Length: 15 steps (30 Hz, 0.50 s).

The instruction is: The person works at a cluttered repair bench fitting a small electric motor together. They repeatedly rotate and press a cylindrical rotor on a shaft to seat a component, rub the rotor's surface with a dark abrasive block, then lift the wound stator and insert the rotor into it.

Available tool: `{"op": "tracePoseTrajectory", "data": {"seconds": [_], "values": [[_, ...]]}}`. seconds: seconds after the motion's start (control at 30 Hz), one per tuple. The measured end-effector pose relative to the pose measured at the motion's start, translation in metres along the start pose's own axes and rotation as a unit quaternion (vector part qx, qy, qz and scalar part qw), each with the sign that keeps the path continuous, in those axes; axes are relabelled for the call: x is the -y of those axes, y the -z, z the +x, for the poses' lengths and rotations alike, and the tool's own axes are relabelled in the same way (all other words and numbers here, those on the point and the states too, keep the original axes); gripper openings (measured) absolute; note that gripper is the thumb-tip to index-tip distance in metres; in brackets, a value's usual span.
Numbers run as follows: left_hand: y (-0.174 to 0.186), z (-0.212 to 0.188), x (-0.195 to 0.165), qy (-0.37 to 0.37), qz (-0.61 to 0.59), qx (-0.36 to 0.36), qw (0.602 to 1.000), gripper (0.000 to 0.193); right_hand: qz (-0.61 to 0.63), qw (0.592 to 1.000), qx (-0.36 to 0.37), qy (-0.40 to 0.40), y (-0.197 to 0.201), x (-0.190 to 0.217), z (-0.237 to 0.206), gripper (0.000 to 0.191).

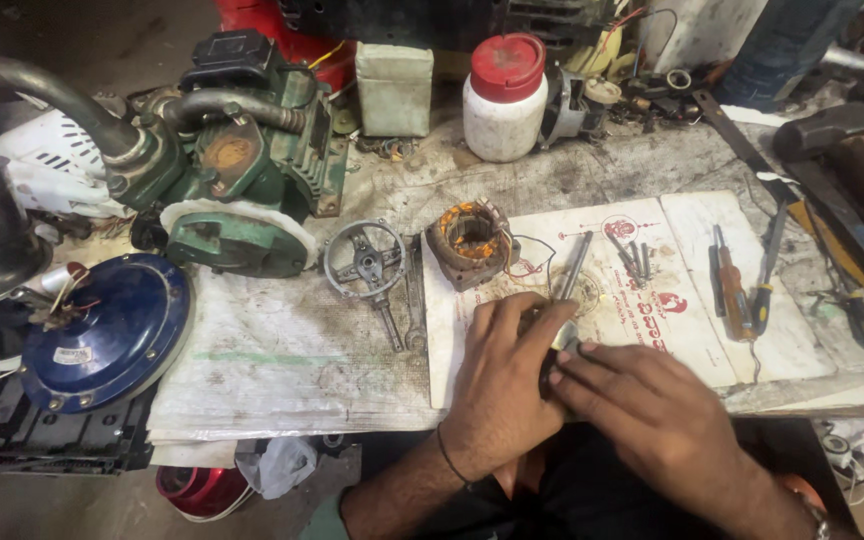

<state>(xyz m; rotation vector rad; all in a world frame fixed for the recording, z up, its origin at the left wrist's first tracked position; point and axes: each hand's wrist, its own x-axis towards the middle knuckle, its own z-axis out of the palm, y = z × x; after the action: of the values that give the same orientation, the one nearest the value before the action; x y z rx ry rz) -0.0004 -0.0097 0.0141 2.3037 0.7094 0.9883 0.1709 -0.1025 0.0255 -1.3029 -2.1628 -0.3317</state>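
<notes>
Both hands are working close to the bench edge, on the white sheet [652,330]. Left hand [505,385] is lying palm down, fingers curled over a small dark part [550,366], pinning it to the sheet so it isn't shifting. Right hand [652,405] is coming in from the right, fingertips pressing on the same part; grip itself is hidden, can't tell if it's pinching. A thin metal rod [574,265] is poking out just beyond the left fingers. Beyond that on the sheet: copper-wound stator [469,240], loose screws [630,256], screwdrivers [737,285] lying right of the rod, within reach. Left of the sheet: round metal bracket [365,262], blue round cover [112,330]. Farthest back: green motor casing [242,170], white jar with red lid [504,97]
</notes>
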Motion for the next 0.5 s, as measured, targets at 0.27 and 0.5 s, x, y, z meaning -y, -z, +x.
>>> {"op": "tracePoseTrajectory", "data": {"seconds": [0.27, 0.5], "values": [[0.0002, -0.001, 0.0051, -0.01, 0.009, 0.004, 1.0, 0.063, -0.023, 0.998, -0.006, -0.056, -0.0001, -0.0039, -0.0013, 0.054], [-0.0009, -0.0028, 0.008, -0.006, -0.005, 0.029, 1.0, 0.065, -0.022, 1.0, -0.018, -0.012, -0.0009, -0.0001, -0.0025, 0.049]]}}
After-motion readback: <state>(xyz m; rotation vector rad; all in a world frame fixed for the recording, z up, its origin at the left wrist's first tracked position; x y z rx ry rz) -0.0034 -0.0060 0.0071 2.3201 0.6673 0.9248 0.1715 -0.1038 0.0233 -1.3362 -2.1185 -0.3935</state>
